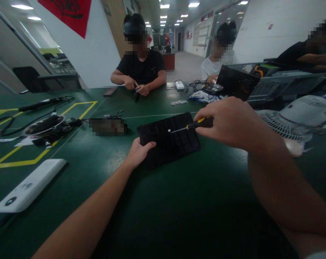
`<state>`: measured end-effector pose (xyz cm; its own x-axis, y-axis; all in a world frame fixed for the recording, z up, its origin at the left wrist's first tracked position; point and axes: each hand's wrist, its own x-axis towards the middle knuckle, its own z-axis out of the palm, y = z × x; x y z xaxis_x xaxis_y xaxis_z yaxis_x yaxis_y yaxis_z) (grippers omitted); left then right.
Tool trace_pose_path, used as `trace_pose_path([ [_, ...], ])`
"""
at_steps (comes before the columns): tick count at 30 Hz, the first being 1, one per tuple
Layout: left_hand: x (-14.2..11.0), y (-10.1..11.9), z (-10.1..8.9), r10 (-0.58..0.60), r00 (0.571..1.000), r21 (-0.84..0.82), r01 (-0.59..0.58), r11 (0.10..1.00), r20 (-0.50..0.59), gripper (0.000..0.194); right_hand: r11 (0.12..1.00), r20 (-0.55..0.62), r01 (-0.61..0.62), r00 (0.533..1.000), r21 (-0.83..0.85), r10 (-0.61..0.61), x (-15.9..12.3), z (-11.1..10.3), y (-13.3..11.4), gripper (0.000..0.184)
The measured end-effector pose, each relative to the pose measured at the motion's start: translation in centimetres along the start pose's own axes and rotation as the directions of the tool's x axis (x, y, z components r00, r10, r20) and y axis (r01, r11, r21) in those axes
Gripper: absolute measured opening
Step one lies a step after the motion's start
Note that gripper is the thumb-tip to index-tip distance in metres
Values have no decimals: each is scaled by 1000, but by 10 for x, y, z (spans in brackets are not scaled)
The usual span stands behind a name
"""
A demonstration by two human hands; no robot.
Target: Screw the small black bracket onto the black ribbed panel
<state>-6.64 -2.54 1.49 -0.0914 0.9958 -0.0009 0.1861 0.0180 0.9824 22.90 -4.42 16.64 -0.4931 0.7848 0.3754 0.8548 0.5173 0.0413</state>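
My left hand [137, 154] grips the left edge of a flat black plastic panel [176, 147], thumb over its top face. The panel is tilted above the green table, its surface divided by dark ridges. In my right hand [227, 124] is a screwdriver [199, 124] with a black and yellow handle, held from above with the fingers wrapped round it. Its thin shaft points left across the panel. Close to the tip shows a small white round spot [169, 130]; whether the two touch I cannot tell.
A white power strip [30, 187] lies at the left, near cables and a round part [45, 126] inside yellow tape. A white fan [300, 115] lies at the right beside a computer case [281, 84]. Across the green table [163, 216] a person in black [141, 64] handles a small object.
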Motion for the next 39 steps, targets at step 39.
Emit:
trace_pose_path([
  [39,0,2,-1,-15,1000,16,15,1000,-9,36,989,-111,146,984,31,-142,4,3,-4,23],
])
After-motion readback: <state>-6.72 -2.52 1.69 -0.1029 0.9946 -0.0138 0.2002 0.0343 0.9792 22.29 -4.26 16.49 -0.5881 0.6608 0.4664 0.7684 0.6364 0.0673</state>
